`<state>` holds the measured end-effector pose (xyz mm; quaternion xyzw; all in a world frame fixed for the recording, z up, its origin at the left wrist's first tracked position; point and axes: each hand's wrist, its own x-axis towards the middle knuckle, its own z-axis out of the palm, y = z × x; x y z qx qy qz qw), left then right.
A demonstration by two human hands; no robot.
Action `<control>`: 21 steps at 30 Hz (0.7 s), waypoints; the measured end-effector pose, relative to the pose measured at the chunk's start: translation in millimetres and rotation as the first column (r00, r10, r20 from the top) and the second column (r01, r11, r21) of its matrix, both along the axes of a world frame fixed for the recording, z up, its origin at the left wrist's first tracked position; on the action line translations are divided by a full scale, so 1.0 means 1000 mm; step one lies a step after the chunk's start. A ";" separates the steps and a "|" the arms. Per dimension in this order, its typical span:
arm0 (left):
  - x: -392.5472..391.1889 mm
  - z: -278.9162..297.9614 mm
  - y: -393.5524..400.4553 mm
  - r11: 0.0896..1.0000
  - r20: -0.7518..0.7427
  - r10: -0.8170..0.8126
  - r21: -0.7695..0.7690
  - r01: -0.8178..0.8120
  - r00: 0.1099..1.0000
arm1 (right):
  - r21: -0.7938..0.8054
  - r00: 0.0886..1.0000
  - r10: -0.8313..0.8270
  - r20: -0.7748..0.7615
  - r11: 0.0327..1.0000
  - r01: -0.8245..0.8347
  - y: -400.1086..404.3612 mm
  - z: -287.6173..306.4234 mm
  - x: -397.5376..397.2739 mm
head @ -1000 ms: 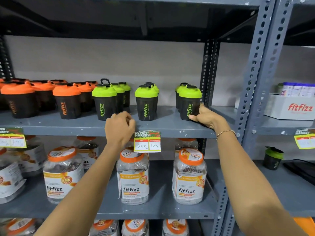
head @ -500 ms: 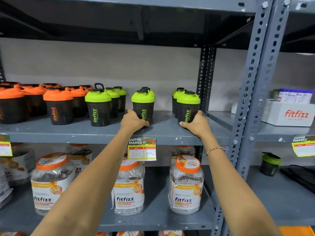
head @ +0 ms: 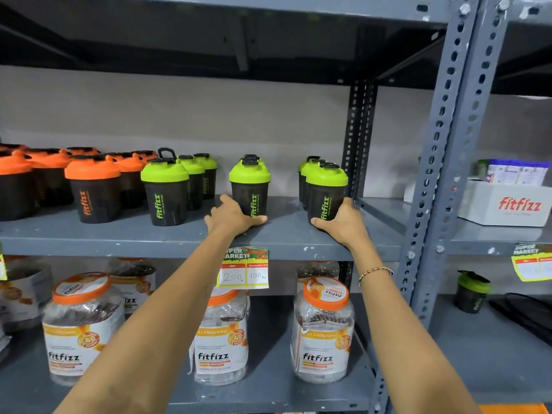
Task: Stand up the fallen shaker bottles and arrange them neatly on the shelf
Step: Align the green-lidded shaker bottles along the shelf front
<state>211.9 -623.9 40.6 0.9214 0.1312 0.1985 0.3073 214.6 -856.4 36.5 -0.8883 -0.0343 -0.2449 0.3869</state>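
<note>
Black shaker bottles stand upright in rows on the grey shelf (head: pixel 89 237). Orange-lidded shakers (head: pixel 93 186) fill the left. Green-lidded ones stand in three rows: a left row (head: pixel 165 191), a middle row (head: pixel 250 185) and a right row (head: pixel 326 189). My left hand (head: pixel 230 218) grips the base of the front middle shaker. My right hand (head: pixel 343 224) grips the base of the front right shaker. I see no shaker lying down on this shelf.
A price tag (head: pixel 243 268) hangs from the shelf edge. Clear Fitfizz jars (head: pixel 324 330) with orange lids stand on the shelf below. A perforated upright post (head: pixel 445 144) bounds the right side. Beyond it are a white Fitfizz box (head: pixel 507 204) and one green shaker (head: pixel 472 292).
My left hand has risen from the shelf edge by the price tag to the middle shaker's base. My right hand has moved from the right shaker's side round to its front base.
</note>
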 end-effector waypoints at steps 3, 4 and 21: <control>0.003 -0.002 0.009 0.999 0.004 -0.044 0.004 0.044 0.999 | -0.008 1.000 0.014 -0.017 1.000 -0.014 -0.001 0.000 0.003; 0.004 -0.003 0.013 0.998 0.010 -0.062 0.001 0.062 0.998 | -0.019 1.000 0.017 -0.025 1.000 -0.018 -0.001 0.000 0.003; 0.000 -0.010 0.014 0.994 0.097 -0.098 0.068 0.091 0.990 | -0.031 0.999 0.037 -0.038 0.999 -0.038 -0.003 0.001 -0.001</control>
